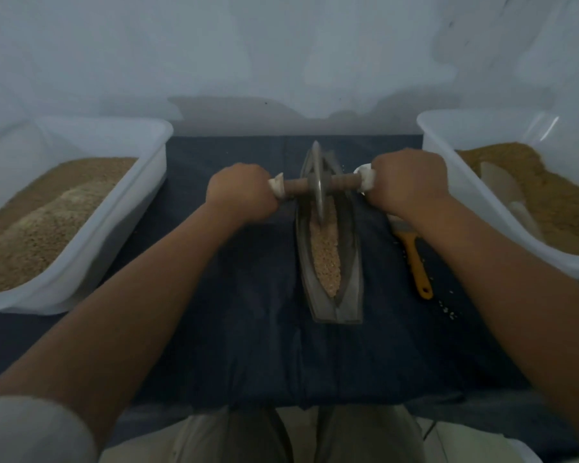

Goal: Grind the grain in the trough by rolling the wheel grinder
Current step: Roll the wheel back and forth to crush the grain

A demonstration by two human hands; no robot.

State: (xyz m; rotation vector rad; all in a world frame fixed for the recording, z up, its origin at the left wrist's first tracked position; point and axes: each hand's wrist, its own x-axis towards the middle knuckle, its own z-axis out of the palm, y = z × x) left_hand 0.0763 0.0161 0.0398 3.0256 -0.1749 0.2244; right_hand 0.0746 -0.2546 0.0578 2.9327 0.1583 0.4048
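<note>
A narrow, boat-shaped metal trough (350,295) lies lengthwise on the dark cloth in front of me. Pale grain (326,259) fills its groove. The wheel grinder (317,182) stands upright in the far half of the trough, its disc edge down in the grain. A wooden axle runs through the disc, with white wrapping at both ends. My left hand (239,193) grips the left end of the axle. My right hand (410,183) grips the right end. Both arms are stretched forward.
A white plastic tub (127,208) of brown grain stands at the left. Another white tub (448,182) at the right holds finer brown meal and a pale scoop (505,192). A yellow-handled brush (415,259) lies right of the trough, with spilled grains beside it. A wall stands behind.
</note>
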